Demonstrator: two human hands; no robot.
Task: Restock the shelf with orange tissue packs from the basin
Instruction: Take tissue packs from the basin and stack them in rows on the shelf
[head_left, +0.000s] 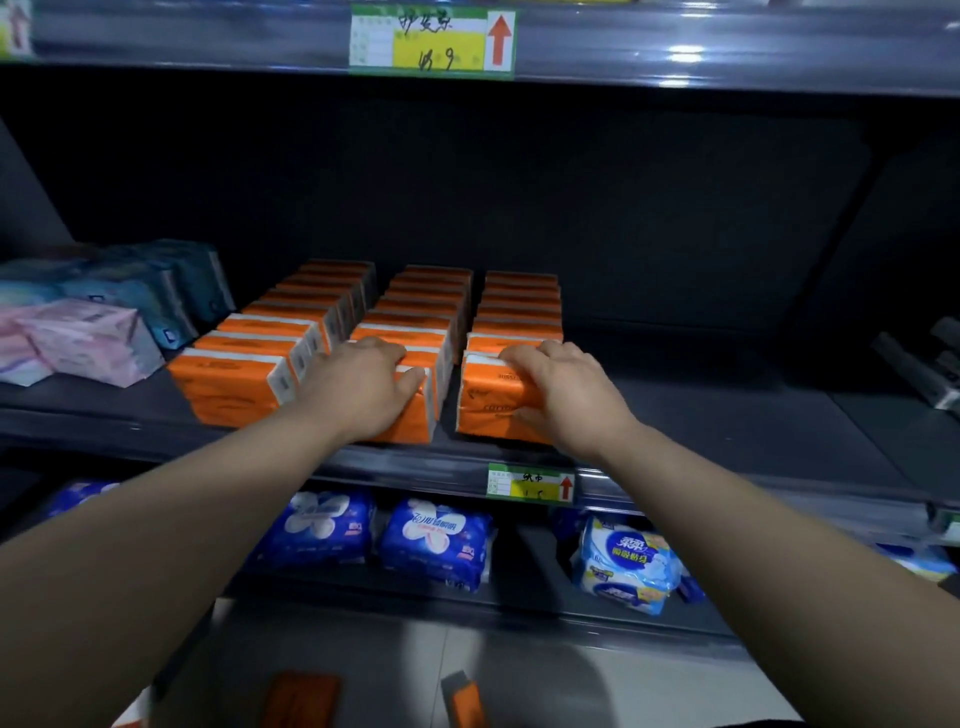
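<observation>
Orange plastic-wrapped tissue packs (332, 306) stand upright in 3 rows on the dark metal shelf (727, 415), each row running back toward 12 o'clock. We grip the front pack of the middle row (415, 423) with our left hand (363, 384), fingers and thumb curled over its top edge. At 3 o'clock of it, our right hand (563, 397) holds the front pack of the right row (485, 405), fingers hooked over the top, thumb pressed on the front face. Both packs sit at the shelf's front lip. At 9 o'clock of the rows lie pink and teal soft packs (88, 340). A green-and-yellow price tag (530, 484) hangs at 6 o'clock of the right hand, and blue wrapped packs (436, 540) lie lower still. At the frame's 6 o'clock edge 2 blurred orange shapes (301, 696) show; we cannot tell what holds them.
</observation>
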